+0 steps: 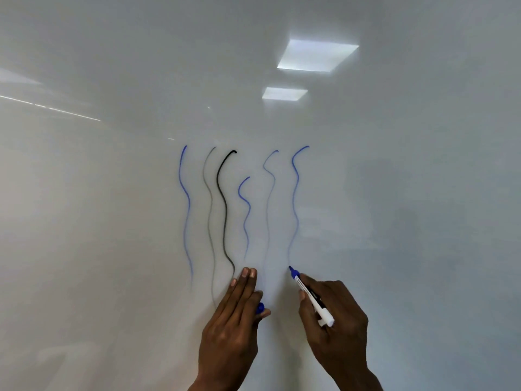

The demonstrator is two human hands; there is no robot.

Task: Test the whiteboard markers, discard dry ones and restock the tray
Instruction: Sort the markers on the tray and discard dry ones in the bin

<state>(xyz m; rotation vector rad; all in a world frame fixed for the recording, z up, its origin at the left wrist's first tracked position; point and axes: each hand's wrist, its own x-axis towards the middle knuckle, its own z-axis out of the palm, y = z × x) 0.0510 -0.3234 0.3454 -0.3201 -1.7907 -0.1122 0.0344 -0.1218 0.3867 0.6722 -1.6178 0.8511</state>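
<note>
Glossy whiteboard [394,193] fills the head view, carrying six wavy test strokes [294,193], some faint. Right hand [335,328] grips the marker [310,294] mid-barrel, fingers closed round it, blue tip at the foot of the rightmost stroke. Left hand [231,325] rests straight-fingered on the board, thumb pinching the blue cap [260,308]. Marker is judged light, rigid and smooth; hold mid-barrel. Barrel print is too small to read.

Nothing legible here. Print strip on the marker [310,296] barrel is too small & blurry to read; whiteboard [112,193] has only wavy strokes, blue, grey, blk.
</note>
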